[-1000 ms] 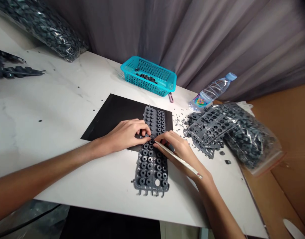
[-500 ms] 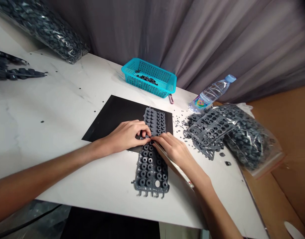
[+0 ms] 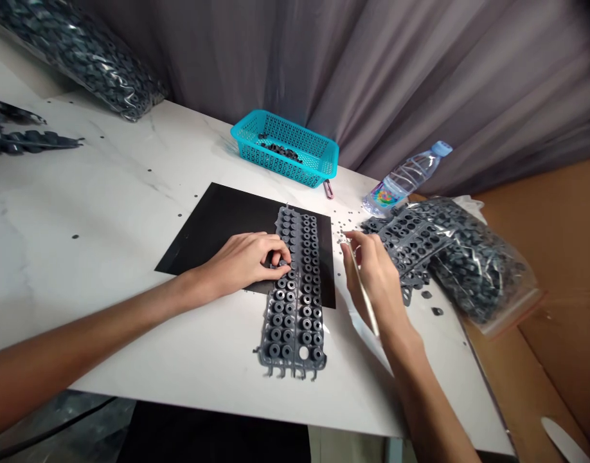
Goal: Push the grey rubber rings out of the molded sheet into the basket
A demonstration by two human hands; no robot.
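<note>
A long dark grey molded rubber sheet [image 3: 299, 289] carries rows of ring-shaped grommets, with one round hole near its front end. It lies partly on a black mat [image 3: 213, 225] and partly on the white table. My left hand [image 3: 256, 260] pinches the sheet at its left side, about midway along; the fingertips partly hide the spot. To the right of the sheet, and apart from it, my right hand [image 3: 372, 270] is closed around a thin pale stick-like tool [image 3: 362, 289]. The tool's tip is too small to make out.
A turquoise basket [image 3: 285, 145] with some dark pieces stands behind the mat, near a small pink tool [image 3: 328, 189]. Small dark bits, a water bottle [image 3: 405, 180], trimmed sheets [image 3: 411, 238] and a bag of parts [image 3: 482, 270] lie right. Another filled bag [image 3: 92, 64] is back left.
My right hand has moved right, off the sheet, with the pale tool still in it. My left hand keeps its pinch on the sheet. The view has shifted slightly.
</note>
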